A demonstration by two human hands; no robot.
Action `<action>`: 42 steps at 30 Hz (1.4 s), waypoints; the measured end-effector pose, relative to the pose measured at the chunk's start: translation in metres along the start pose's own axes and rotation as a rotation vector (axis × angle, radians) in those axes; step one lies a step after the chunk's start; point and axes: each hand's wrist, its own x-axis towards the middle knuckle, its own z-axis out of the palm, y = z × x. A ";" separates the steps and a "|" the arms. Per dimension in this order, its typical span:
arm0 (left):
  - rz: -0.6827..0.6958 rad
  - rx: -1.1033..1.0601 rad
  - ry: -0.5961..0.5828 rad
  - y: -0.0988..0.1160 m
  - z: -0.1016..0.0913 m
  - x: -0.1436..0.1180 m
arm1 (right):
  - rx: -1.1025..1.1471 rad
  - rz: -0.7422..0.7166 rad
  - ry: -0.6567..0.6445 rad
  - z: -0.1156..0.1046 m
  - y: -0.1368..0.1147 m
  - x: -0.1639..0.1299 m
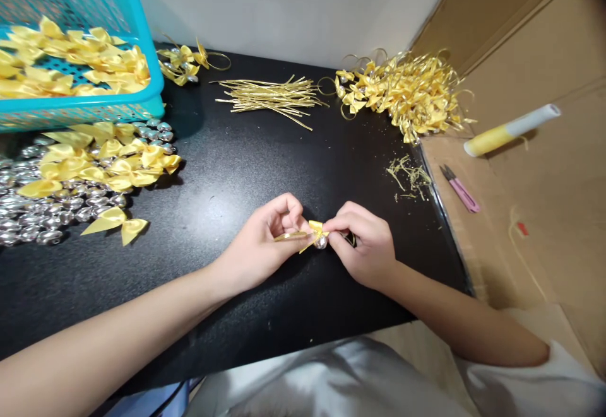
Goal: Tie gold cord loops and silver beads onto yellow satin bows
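A turquoise basket (142,38) of yellow bows sits far left above silver beads (28,215). At the middle of the black surface (227,171), the left hand (262,243) pinches a gold wire (290,236), and the right hand (364,243) pinches closed on a small yellow bow (316,228) with a silver bead (320,241).

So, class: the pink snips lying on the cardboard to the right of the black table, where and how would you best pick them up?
Probably pinch the pink metal snips across the pink handle, coming from above. They lie flat and alone on the brown cardboard sheet, dark blade tips pointing up-left toward the black table, so the handle end is the safer, wider part.
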 end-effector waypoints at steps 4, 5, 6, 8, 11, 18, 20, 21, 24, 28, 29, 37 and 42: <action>0.027 0.012 0.029 -0.002 -0.002 0.002 | 0.033 0.042 -0.001 -0.004 0.002 0.004; 0.028 0.016 0.029 -0.002 -0.002 0.002 | 0.051 0.059 -0.006 -0.005 0.003 0.005; 0.028 0.019 0.024 -0.002 -0.003 0.002 | 0.070 0.078 -0.016 -0.005 0.004 0.005; 0.029 0.020 0.013 -0.002 -0.004 0.002 | 0.109 0.115 -0.037 -0.006 0.005 0.005; 0.031 0.024 0.008 -0.002 -0.005 0.001 | 0.139 0.159 -0.071 -0.008 0.006 0.005; 0.007 0.064 0.053 0.000 -0.007 0.000 | 0.033 0.020 -0.169 -0.019 0.009 0.010; 0.002 0.066 0.060 0.000 -0.006 0.000 | -0.012 0.002 -0.228 -0.021 0.010 0.010; -0.001 0.061 0.057 0.001 -0.006 0.000 | -0.031 0.000 -0.250 -0.021 0.010 0.010; -0.006 0.028 0.040 0.002 -0.004 0.001 | -0.039 -0.011 -0.261 -0.019 0.011 0.009; -0.009 -0.021 0.012 0.002 -0.002 0.001 | 0.015 -0.034 -0.198 -0.015 0.009 0.009; -0.010 -0.028 0.001 0.002 -0.002 0.001 | 0.023 -0.038 -0.188 -0.014 0.008 0.010; -0.016 -0.048 -0.025 0.001 -0.003 0.000 | 0.032 -0.050 -0.159 -0.011 0.004 0.009; -0.014 -0.004 -0.006 0.002 -0.001 0.000 | 0.020 -0.068 -0.145 -0.010 0.003 0.009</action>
